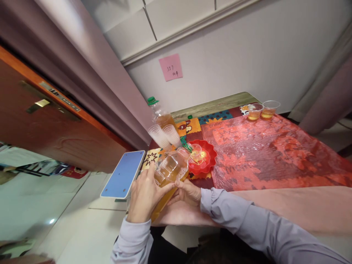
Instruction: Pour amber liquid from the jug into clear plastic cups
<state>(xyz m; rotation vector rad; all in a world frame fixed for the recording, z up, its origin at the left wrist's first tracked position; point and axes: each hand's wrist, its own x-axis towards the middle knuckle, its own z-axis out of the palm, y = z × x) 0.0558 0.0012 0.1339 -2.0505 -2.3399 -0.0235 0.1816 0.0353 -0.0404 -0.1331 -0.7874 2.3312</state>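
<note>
A large clear plastic bottle (172,167) of amber liquid lies tilted in both my hands, its green-ringed neck toward the red tray. My left hand (144,192) is wrapped round the bottle's near left side. On the right side, my right hand (188,192) grips it, thumb on top and fingers partly hidden underneath. The bottle's mouth is at a clear plastic cup (196,152), which stands in the scalloped red tray (211,163). Some yellowish liquid seems to be in that cup, though the tray's print makes its level hard to judge.
Two stacks of clear cups (162,135) and a green-capped bottle (163,117) stand behind. A loose green cap (190,117) lies near the back edge. Two cups of amber liquid (260,113) stand far right on the red tablecloth (255,154). A blue-topped stool (123,174) is left.
</note>
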